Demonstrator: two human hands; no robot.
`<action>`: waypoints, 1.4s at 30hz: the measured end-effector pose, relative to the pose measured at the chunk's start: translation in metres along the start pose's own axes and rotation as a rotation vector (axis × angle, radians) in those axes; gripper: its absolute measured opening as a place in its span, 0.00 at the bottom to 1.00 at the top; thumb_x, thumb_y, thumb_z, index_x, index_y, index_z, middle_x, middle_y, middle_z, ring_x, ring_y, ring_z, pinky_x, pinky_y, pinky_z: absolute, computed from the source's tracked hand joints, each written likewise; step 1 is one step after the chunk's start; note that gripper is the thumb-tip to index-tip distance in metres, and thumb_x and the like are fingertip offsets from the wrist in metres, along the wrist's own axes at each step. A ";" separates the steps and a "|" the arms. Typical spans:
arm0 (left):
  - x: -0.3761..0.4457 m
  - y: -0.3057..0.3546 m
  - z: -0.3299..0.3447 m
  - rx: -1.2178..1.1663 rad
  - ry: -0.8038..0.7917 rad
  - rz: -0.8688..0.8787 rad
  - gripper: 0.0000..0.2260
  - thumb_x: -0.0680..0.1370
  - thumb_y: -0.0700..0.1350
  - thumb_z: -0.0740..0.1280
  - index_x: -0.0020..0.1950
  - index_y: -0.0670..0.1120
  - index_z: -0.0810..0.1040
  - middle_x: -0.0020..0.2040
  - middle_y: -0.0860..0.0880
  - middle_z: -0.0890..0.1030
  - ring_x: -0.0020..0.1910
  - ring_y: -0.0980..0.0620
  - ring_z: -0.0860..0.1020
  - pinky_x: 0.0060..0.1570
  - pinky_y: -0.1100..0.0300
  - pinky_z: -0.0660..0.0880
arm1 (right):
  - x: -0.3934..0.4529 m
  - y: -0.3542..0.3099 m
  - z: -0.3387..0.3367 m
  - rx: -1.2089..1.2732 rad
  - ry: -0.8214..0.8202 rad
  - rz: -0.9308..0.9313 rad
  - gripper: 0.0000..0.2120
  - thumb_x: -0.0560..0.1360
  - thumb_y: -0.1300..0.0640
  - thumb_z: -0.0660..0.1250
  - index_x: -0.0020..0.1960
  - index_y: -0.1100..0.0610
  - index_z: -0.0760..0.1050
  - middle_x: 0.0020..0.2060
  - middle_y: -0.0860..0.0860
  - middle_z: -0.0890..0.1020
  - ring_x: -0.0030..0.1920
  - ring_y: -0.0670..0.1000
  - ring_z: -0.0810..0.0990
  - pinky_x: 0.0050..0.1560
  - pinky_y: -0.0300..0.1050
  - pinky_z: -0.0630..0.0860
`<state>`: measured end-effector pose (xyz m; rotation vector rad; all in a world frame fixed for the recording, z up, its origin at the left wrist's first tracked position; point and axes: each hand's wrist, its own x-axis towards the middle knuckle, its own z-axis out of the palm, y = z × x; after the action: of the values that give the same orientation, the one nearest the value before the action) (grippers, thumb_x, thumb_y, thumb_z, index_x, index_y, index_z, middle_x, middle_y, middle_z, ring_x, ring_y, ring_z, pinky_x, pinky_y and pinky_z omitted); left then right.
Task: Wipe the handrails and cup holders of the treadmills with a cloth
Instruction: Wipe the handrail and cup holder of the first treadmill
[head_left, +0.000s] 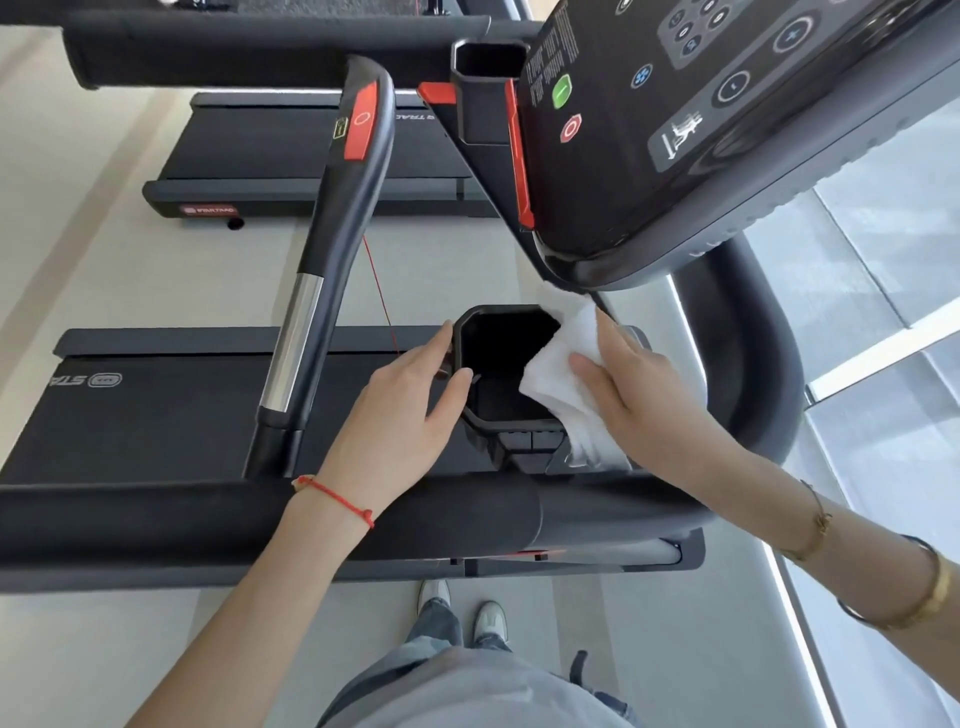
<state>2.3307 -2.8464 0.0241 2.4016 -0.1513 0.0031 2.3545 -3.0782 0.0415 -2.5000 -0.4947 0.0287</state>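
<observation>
A black octagonal cup holder (498, 358) sits below the treadmill console in the middle of the view. My left hand (405, 421) rests on its left rim, fingers straight, thumb on the rim's inner edge. My right hand (639, 395) presses a folded white cloth (556, 379) against the holder's right rim and wall, thumb on top of the cloth. A black handrail (343, 208) with a red stop button and a chrome section runs up to the left. A padded black front handrail (260, 525) crosses beneath my forearms.
The console panel (701, 130) with buttons overhangs at the upper right. A second cup holder (488, 67) stands at the top. Another treadmill deck (291, 156) lies beyond on the pale floor. A window (883, 364) is at the right. My shoes (462, 608) stand below.
</observation>
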 end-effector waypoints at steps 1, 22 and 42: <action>0.000 0.000 -0.001 -0.001 -0.006 0.006 0.25 0.82 0.55 0.56 0.79 0.51 0.60 0.65 0.52 0.77 0.61 0.55 0.75 0.59 0.64 0.70 | -0.003 -0.003 -0.004 0.003 -0.029 -0.044 0.25 0.83 0.53 0.53 0.77 0.59 0.55 0.70 0.56 0.70 0.64 0.53 0.68 0.51 0.34 0.63; -0.007 -0.013 -0.018 -0.019 0.001 0.081 0.19 0.84 0.45 0.57 0.75 0.53 0.68 0.63 0.54 0.78 0.61 0.57 0.77 0.63 0.56 0.73 | -0.017 -0.041 -0.015 -0.424 -0.309 -0.395 0.19 0.81 0.45 0.54 0.62 0.58 0.72 0.55 0.49 0.80 0.52 0.52 0.79 0.46 0.39 0.65; -0.047 -0.003 -0.024 0.059 -0.003 0.113 0.18 0.83 0.47 0.59 0.74 0.53 0.69 0.62 0.57 0.78 0.61 0.57 0.77 0.60 0.51 0.76 | -0.035 -0.035 -0.011 -0.120 -0.256 -0.343 0.14 0.82 0.60 0.59 0.65 0.64 0.70 0.58 0.53 0.77 0.57 0.57 0.74 0.56 0.47 0.70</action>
<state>2.2849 -2.8235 0.0379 2.4489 -0.2917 0.0563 2.3118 -3.0699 0.0664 -2.5048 -1.0533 0.1912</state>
